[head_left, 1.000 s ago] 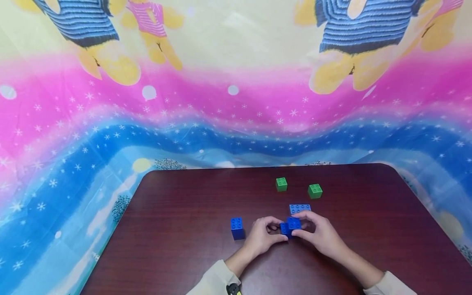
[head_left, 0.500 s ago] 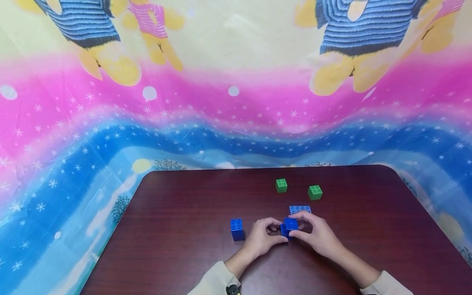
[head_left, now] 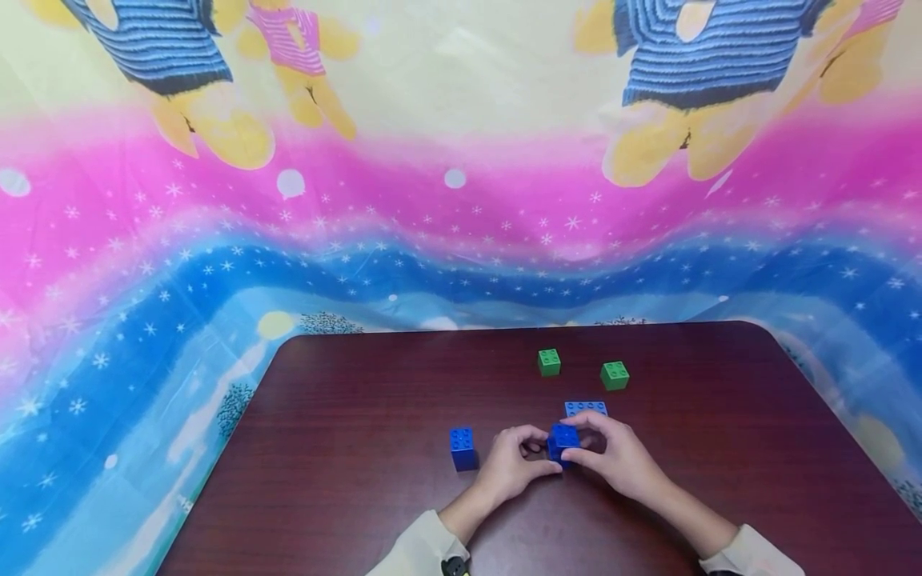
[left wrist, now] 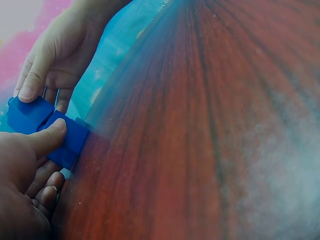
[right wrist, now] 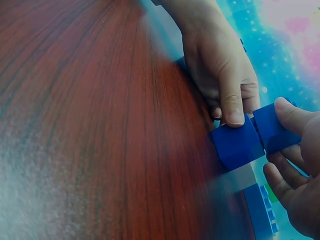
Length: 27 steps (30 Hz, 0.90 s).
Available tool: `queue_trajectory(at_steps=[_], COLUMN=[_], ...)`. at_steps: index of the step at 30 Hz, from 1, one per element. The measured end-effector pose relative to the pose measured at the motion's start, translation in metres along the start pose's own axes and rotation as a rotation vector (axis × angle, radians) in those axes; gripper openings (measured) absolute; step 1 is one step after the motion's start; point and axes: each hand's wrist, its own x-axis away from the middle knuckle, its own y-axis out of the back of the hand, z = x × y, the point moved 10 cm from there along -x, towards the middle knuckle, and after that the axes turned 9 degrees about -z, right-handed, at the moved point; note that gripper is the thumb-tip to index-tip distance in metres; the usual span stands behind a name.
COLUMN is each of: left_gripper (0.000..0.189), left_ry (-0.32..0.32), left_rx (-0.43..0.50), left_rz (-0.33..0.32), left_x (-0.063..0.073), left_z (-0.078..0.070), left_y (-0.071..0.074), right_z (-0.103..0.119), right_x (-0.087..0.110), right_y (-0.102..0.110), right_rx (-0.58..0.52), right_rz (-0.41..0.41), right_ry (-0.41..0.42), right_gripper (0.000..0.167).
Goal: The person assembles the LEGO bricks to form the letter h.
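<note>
Bench: one, dark red-brown, wood-grained; near edge cut off
Hands: two; left hand pinches lower blue plastic brick, right hand upper blue plastic brick
Held pair: between hands; wrist views show seam, head view mostly hides lower
Loose blue: one oblong studded brick, part-hidden by right hand; one tall studded block
Green studded plastic cubes: two

Head view angled down over table, close wrist views opposed, sharing held blocks
</note>
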Motion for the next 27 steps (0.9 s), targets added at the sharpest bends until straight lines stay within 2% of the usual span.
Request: queue_trajectory(at_steps=[6, 12, 27], left_gripper=[0.035, 0.035, 0.034], left_ry=[0.001, -0.024, -0.011], left_rx=[-0.001, -0.013, -0.015], left_rz=[0.0, -0.012, -0.002], left_x=[-0.0002, 0.0002, -0.0001], left_z=[-0.0019, -0.0053, -0.0016], left_y=[-0.0008, 0.0005, -0.0008], right_z=[0.0004, 0.0028, 0.0028], right_x=[0.0004, 0.0001, -0.0037], right_y=[0.0005, -0.0004, -0.0044], right_rx=[0.012, 0.034, 0.084], right_rz=[0.002, -0.002, 0.018], right_ry=[0.005, 0.03, 0.062], right_gripper=[0.037, 0.036, 0.036])
